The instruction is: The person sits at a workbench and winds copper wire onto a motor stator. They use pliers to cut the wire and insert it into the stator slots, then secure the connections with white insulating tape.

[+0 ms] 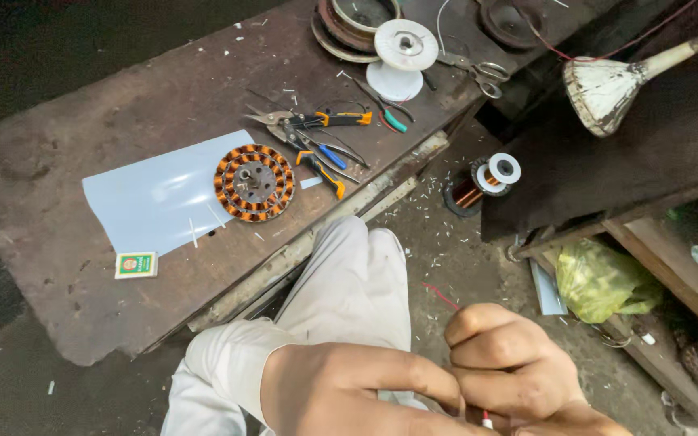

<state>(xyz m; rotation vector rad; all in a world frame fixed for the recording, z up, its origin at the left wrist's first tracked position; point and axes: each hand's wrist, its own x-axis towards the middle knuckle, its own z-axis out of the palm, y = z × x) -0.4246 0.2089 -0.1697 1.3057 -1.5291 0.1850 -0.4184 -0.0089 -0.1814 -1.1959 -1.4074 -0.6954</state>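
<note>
My left hand [349,391] and right hand [510,371] pinch together on a thin red wire [441,296], light and limp I judge, best held near its end.

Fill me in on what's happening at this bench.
A person sits by a low wooden bench, both hands together over the lap. The left hand and right hand pinch something small with a red wire. A copper-wound stator lies untouched on a pale sheet, pliers beside it.

hands 2 [357,396] [510,371] | wound stator 1 [254,183] | white spools 2 [404,44] [503,169] | scissors 1 [478,73] | matchbox 1 [136,265]
</note>
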